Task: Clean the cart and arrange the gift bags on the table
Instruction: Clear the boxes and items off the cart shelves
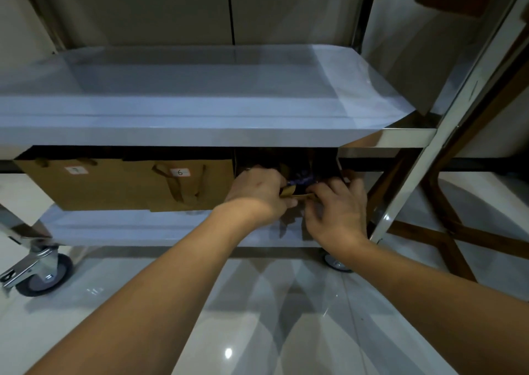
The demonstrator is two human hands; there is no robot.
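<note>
- Head view: I saw a steel cart (200, 134) with a bare top shelf and a low shelf (143, 228) under it.
- Two brown gift bags stood on the low shelf, at the left. One had a 7 tag (76, 186). The one just beside it had a 6 tag (183, 186).
- A third bag (297, 196) sat at the right end of that shelf, in the dark. Both hands were on it.
- My guess was that the step was to pull this bag out, so it could go to the table. I could not see the table.
- To do it well, I thought it best to hold both handles, lift a little, and slide the bag straight out so it missed the top shelf edge and the cart leg (400, 191).
- The left hand (259, 193) had its fingers curled round the brown top edge of the bag.
- The right hand (335, 203) had its fingers bent and pinched the same brown strip.
- Something blue (300, 178) showed between the hands. I could not tell what it was.
</note>
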